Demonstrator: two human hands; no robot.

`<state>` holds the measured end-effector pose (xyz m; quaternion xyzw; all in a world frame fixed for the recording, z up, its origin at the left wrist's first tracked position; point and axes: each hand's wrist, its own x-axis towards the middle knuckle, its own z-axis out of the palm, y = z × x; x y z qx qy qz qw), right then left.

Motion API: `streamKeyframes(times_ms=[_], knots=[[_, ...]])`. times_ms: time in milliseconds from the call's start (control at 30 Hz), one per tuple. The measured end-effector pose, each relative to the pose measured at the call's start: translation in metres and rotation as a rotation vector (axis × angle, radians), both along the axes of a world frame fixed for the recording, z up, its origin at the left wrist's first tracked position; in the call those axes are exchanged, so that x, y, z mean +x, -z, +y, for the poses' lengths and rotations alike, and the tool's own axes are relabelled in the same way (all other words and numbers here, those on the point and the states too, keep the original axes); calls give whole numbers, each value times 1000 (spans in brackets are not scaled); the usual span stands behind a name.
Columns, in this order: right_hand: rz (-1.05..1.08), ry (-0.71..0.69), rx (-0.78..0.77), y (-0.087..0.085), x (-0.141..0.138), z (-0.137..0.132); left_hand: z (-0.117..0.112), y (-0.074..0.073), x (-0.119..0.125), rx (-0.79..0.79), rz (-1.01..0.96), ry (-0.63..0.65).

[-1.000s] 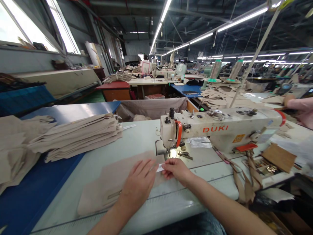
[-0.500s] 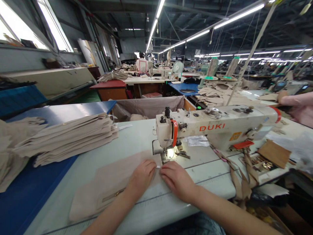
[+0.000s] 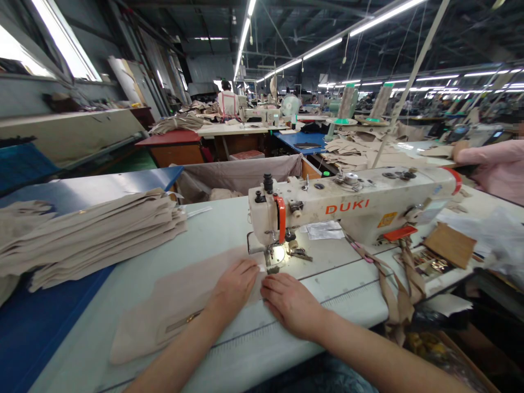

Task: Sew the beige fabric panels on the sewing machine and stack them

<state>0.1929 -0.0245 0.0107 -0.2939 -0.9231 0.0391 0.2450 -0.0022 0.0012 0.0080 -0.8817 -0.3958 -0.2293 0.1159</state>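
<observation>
A beige fabric panel (image 3: 180,284) with a zipper (image 3: 182,321) set in it lies on the pale sewing table. Its right end reaches the needle area of a white sewing machine (image 3: 311,210) marked DUKI. My left hand (image 3: 234,285) presses on that end, its fingers together and bent over the cloth. Just to the right, my right hand (image 3: 290,304) has its fingers curled and closed on the panel's edge. A small white bit shows by the left fingertips. Both hands are just in front of the lit presser foot; the right fingertips' undersides are hidden.
A stack of beige fabric pieces (image 3: 110,234) lies to the left. Beige straps (image 3: 391,289) hang over the table's front edge at right, beside a tray of metal parts (image 3: 436,265). A cloth-lined bin (image 3: 241,174) stands behind. A person's pink sleeve (image 3: 491,153) shows at far right.
The whole view has shifted slightly, so the scene sits further left. Both hands stay at the panel's right end, with little visible movement relative to the machine.
</observation>
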Motion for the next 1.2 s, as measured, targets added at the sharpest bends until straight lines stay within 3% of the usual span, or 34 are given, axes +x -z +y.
streamKeyframes(times_ms=[300, 967, 1200], knots=[[43, -18, 7, 2, 1, 0, 6, -4, 2, -49, 196, 61], [31, -25, -76, -5, 5, 3, 7, 2, 0, -81, 212, 53], [-108, 127, -76, -18, 1, 31, 2, 3, -1, -107, 217, 23]])
